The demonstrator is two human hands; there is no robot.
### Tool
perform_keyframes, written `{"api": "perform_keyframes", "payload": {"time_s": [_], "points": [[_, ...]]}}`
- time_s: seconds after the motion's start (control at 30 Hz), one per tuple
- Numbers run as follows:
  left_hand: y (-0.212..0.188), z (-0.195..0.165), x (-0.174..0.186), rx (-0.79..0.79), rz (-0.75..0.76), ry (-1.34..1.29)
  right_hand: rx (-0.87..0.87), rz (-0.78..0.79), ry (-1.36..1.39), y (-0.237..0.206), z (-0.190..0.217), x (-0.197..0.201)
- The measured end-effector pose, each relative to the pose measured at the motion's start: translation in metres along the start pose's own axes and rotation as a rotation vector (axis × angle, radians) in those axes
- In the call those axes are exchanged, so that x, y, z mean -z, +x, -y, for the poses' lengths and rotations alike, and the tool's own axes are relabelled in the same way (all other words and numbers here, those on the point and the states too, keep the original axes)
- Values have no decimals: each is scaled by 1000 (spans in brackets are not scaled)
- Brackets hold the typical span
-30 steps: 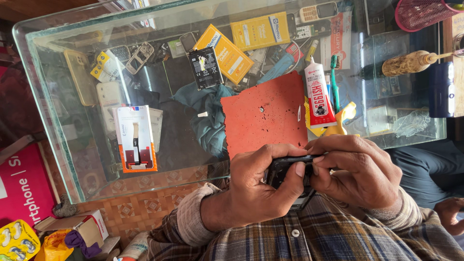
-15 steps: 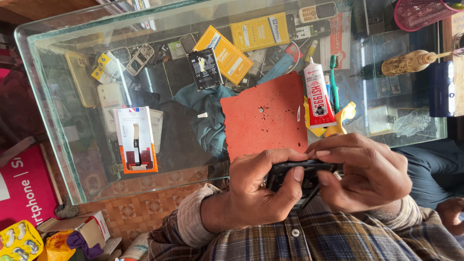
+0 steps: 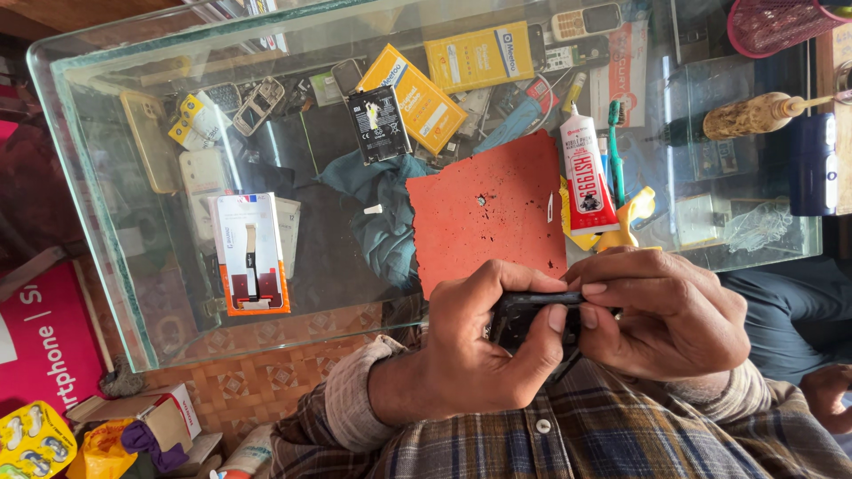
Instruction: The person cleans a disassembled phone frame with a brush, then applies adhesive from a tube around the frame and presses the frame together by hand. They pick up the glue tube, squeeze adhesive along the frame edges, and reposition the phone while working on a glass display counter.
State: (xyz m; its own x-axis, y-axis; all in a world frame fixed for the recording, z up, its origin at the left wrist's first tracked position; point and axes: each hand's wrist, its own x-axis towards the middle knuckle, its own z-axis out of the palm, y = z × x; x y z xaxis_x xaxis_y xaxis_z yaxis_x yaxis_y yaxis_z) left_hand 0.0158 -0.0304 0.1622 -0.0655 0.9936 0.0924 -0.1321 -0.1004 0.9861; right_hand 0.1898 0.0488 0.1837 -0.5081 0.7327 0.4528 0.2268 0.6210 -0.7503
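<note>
Hands, left hand [image 3: 475,355] and right hand [image 3: 666,315], both clasped around black phone [image 3: 524,315] beside red mat [image 3: 488,208].

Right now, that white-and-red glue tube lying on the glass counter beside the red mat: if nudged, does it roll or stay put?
The white-and-red glue tube looks flattened toward its wide end, so it would probably slide rather than roll. It lies on the smooth glass counter, so a light push likely skids it. It seems small and soft-walled, probably light, and may dent if squeezed.
</note>
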Motion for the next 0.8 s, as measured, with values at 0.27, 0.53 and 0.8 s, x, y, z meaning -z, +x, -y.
{"api": "perform_keyframes", "payload": {"time_s": [0.27, 0.53, 0.8], "points": [[0, 4, 1, 45, 25, 4, -13, -66, 127, -4, -5, -7], [-1, 1, 1, 3, 14, 36, -348, -14, 553, -26, -9, -4], [0, 7, -1, -9, 30, 34, -380, -5, 522, -34, -13, -6]]}}
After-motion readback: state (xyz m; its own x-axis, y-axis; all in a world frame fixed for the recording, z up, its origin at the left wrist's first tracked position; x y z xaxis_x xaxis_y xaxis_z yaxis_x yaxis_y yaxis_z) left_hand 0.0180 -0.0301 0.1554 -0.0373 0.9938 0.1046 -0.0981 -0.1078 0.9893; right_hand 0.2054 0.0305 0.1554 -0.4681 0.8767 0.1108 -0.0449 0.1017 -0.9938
